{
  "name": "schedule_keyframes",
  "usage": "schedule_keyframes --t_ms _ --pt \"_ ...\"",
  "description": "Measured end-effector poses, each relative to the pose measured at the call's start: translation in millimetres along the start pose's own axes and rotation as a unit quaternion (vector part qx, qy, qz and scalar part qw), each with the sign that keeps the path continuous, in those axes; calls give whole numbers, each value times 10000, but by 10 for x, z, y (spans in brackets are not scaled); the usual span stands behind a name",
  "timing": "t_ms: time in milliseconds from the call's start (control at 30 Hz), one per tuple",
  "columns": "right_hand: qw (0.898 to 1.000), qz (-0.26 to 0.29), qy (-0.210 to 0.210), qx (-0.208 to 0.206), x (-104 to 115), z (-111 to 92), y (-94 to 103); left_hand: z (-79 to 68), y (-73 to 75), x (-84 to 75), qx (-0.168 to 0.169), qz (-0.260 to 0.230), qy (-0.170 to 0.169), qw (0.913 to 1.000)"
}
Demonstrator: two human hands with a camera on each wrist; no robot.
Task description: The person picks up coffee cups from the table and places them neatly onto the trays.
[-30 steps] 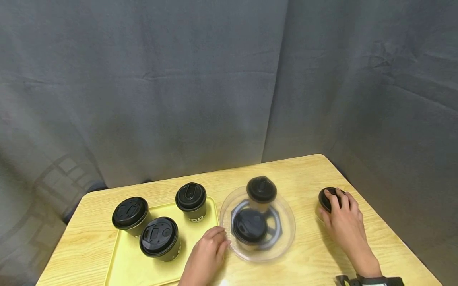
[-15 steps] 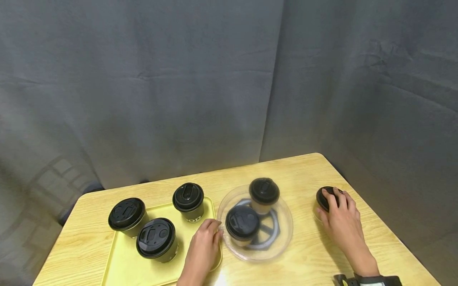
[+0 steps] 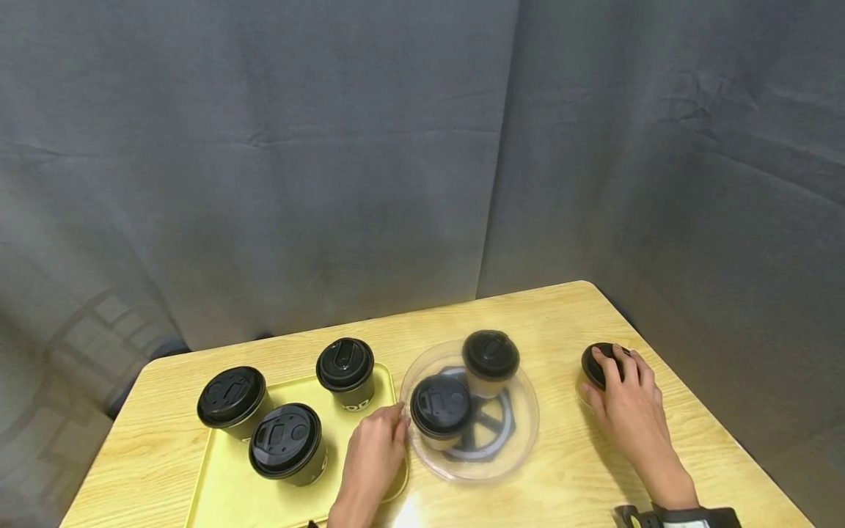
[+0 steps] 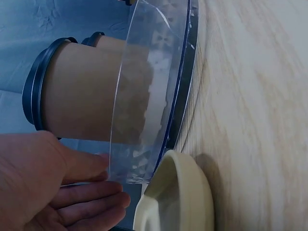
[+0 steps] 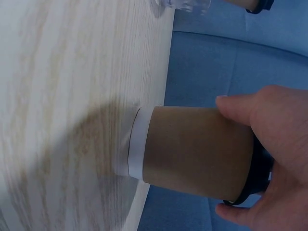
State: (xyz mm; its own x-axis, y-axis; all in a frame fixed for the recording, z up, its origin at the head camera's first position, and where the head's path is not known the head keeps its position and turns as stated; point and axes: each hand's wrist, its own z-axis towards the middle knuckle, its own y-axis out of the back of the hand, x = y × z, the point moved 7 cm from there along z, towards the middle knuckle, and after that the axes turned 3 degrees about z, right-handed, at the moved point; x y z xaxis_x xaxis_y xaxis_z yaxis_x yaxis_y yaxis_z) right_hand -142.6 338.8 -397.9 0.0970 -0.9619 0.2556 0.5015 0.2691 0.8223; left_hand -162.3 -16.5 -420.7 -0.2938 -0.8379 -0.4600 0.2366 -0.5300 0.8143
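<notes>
My left hand [image 3: 372, 451] is at the left rim of a clear round turntable [image 3: 521, 440], its thumb and index finger pinching the clear wall [image 4: 139, 96] in the left wrist view. Two paper coffee cups with black lids stand on the turntable: a front cup [image 3: 441, 405] and a back cup [image 3: 491, 356]. At the table's right, my right hand [image 3: 630, 407] grips another lidded coffee cup [image 5: 197, 149] from above, thumb and fingers round its lid and upper side. Its base is at the wooden tabletop; whether it touches is hard to tell.
Left of the turntable lies a yellow tray [image 3: 227, 484], its edge close to the turntable. On it stand a left cup [image 3: 231, 396], a front cup [image 3: 285, 440] and a back cup [image 3: 345, 364], all black-lidded. Grey curtains [image 3: 264, 183] hang behind the wooden table [image 3: 561, 477].
The turntable has turned: its front cup has moved left and slightly back, its back cup slightly right and forward. My left hand has moved slightly back with the rim. The right hand keeps its grip.
</notes>
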Motion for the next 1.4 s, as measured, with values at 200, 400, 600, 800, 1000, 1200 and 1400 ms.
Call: schedule_keyframes --t_ms 200,400,600,800,1000,1200,1400 --pt "10000 -28 -60 55 -3 4 -5 49 -49 27 146 -76 -80 9998" --pt "9999 -80 -54 56 -1 11 -9 153 -82 67 159 -176 -7 9997" --pt "9999 -101 -67 85 2 27 -31 227 -91 108 -110 -38 201 9997" --pt "9997 -94 -182 103 -2 26 -21 273 -114 119 -379 -11 97 9992" --pt "9998 -78 -151 84 -12 16 -7 330 -147 158 -324 -188 193 9991" --pt "9993 178 113 -299 1 15 55 325 -147 177 -194 -358 191 9990" --pt "9963 568 352 -536 -14 15 109 316 -155 167 -191 -395 164 9989"
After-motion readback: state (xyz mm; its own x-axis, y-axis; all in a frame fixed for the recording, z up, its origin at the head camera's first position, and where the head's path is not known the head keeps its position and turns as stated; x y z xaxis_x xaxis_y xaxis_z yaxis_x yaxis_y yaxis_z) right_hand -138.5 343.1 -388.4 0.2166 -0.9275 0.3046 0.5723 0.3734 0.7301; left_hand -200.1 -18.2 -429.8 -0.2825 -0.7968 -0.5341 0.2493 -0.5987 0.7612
